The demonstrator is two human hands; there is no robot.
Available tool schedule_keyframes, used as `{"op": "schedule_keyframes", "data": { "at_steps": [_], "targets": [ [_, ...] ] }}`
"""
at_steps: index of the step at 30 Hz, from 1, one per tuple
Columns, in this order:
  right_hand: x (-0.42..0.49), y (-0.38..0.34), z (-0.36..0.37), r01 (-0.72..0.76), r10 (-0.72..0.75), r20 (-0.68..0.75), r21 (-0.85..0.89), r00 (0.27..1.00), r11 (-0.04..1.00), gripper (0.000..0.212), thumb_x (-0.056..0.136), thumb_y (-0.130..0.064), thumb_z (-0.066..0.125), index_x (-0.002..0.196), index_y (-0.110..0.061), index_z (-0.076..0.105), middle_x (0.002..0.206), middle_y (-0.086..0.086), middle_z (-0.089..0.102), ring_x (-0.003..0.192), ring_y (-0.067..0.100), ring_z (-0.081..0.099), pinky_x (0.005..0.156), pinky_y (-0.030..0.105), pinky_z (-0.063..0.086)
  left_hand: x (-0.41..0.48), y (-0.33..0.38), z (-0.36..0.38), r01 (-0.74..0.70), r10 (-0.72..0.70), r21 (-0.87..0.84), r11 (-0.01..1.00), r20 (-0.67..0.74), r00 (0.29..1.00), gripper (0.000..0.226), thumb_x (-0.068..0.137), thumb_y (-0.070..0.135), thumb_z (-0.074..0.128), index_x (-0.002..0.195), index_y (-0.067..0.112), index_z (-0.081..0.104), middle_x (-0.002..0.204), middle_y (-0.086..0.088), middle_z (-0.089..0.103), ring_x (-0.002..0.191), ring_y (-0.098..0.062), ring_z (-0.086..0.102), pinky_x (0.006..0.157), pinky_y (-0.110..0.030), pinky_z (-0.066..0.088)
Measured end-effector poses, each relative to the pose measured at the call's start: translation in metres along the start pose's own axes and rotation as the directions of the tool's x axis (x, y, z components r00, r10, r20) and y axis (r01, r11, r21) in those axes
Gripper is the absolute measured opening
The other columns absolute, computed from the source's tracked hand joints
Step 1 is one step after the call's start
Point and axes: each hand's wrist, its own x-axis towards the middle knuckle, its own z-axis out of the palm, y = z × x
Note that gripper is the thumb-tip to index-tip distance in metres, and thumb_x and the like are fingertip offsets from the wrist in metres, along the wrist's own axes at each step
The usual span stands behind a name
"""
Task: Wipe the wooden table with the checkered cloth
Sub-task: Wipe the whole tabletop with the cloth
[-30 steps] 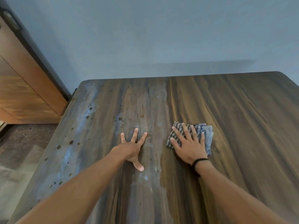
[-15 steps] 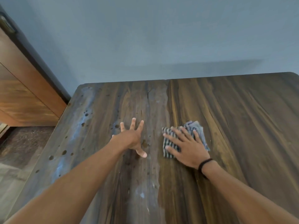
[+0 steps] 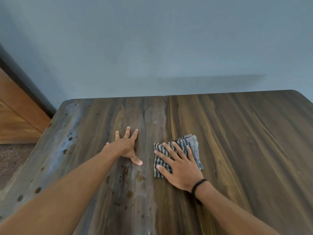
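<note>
While the right hand presses flat, fingers straight, on the cloth at centre frame and the left hand rests splayed and empty on the table, wiping appears under way; the next stroke should carry the cloth left over the spotted streak.

Wooden table: far edge at wall. Checkered cloth on tabletop near middle, well apart from every edge. Right hand flat on cloth, fingers toward far edge. Left hand spread on bare tabletop just left of cloth, apart from it. Dark spots along left edge. Wooden cabinet beyond far-left corner; floor below left edge.
</note>
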Motion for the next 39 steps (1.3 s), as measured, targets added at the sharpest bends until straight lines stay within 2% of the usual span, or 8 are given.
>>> {"op": "schedule_keyframes", "data": {
  "at_steps": [5,15,19,23,27,32,36,39],
  "targets": [
    [0.056,0.017,-0.029,-0.222,0.223,-0.011,0.047,0.975,0.974,0.06,0.097,-0.075,0.014,0.154,-0.061,0.001,0.166,-0.022,-0.009,0.156,0.017,-0.014,0.115,0.052,-0.025,0.014,-0.004,-0.019,-0.03,0.029,0.021,0.999,0.045,0.999,0.153,0.053,0.066,0.085,0.138,0.041,-0.041,0.147,0.005,-0.048,0.14,-0.044,-0.032,0.116,-0.065,0.012],
    [0.106,0.011,-0.032,-0.226,0.226,-0.02,0.034,0.974,0.974,0.062,0.098,-0.075,0.012,0.156,-0.058,0.001,0.165,-0.021,-0.01,0.156,0.02,-0.014,0.115,0.054,-0.025,0.044,-0.02,-0.057,-0.038,0.038,0.026,0.999,-0.026,0.999,0.149,0.056,0.063,0.085,0.144,0.04,-0.034,0.152,0.005,-0.042,0.14,-0.045,-0.031,0.115,-0.068,0.009],
    [0.085,0.023,-0.017,0.029,-0.029,0.014,-0.012,0.999,1.0,0.06,0.093,-0.083,0.005,0.151,-0.067,0.0,0.163,-0.028,-0.008,0.156,0.012,-0.011,0.116,0.048,-0.025,0.06,-0.024,-0.075,-0.051,0.051,-0.004,0.999,-0.03,0.998,0.149,0.057,0.061,0.086,0.144,0.039,-0.033,0.153,0.004,-0.042,0.139,-0.045,-0.032,0.115,-0.067,0.007],
    [0.139,0.026,-0.039,-0.243,0.244,-0.02,0.023,0.97,0.97,0.061,0.096,-0.077,0.011,0.154,-0.061,0.0,0.165,-0.022,-0.011,0.156,0.017,-0.014,0.114,0.052,-0.026,0.074,-0.032,-0.09,-0.057,0.056,-0.026,0.998,-0.037,0.998,0.149,0.057,0.059,0.087,0.144,0.042,-0.032,0.153,0.005,-0.041,0.139,-0.044,-0.032,0.115,-0.068,0.006],
    [0.12,0.022,-0.021,0.036,-0.036,0.03,-0.009,0.999,0.999,0.059,0.093,-0.083,0.004,0.149,-0.068,-0.004,0.164,-0.026,-0.012,0.155,0.012,-0.016,0.115,0.049,-0.027,0.091,-0.036,-0.1,-0.067,0.064,-0.067,0.995,-0.053,0.997,0.15,0.054,0.06,0.088,0.145,0.042,-0.03,0.153,0.004,-0.042,0.139,-0.044,-0.033,0.114,-0.067,0.003],
    [0.185,0.032,-0.048,-0.251,0.251,0.005,0.014,0.968,0.968,0.061,0.096,-0.076,0.012,0.154,-0.061,0.0,0.166,-0.021,-0.009,0.156,0.017,-0.014,0.115,0.053,-0.024,0.103,-0.037,-0.103,-0.036,0.036,-0.036,0.999,0.002,0.999,0.155,0.052,0.062,0.087,0.142,0.041,-0.037,0.15,0.002,-0.046,0.137,-0.049,-0.033,0.114,-0.067,0.003],
    [0.171,0.037,-0.034,-0.024,0.024,0.022,-0.022,0.999,0.999,0.059,0.091,-0.083,0.003,0.149,-0.069,-0.004,0.166,-0.025,-0.007,0.155,0.011,-0.014,0.119,0.051,-0.022,0.107,-0.037,-0.1,-0.048,0.048,0.003,0.999,0.001,0.999,0.154,0.053,0.063,0.086,0.139,0.039,-0.039,0.149,0.001,-0.047,0.136,-0.048,-0.034,0.114,-0.065,0.0],
    [0.207,0.05,-0.054,-0.193,0.193,0.017,0.019,0.981,0.981,0.06,0.095,-0.079,0.011,0.153,-0.064,0.001,0.168,-0.021,-0.006,0.157,0.015,-0.01,0.12,0.054,-0.019,0.108,-0.036,-0.103,-0.03,0.029,0.033,0.999,0.023,0.999,0.153,0.055,0.064,0.084,0.136,0.036,-0.043,0.146,-0.003,-0.049,0.136,-0.05,-0.033,0.116,-0.065,-0.002]
  ]
}}
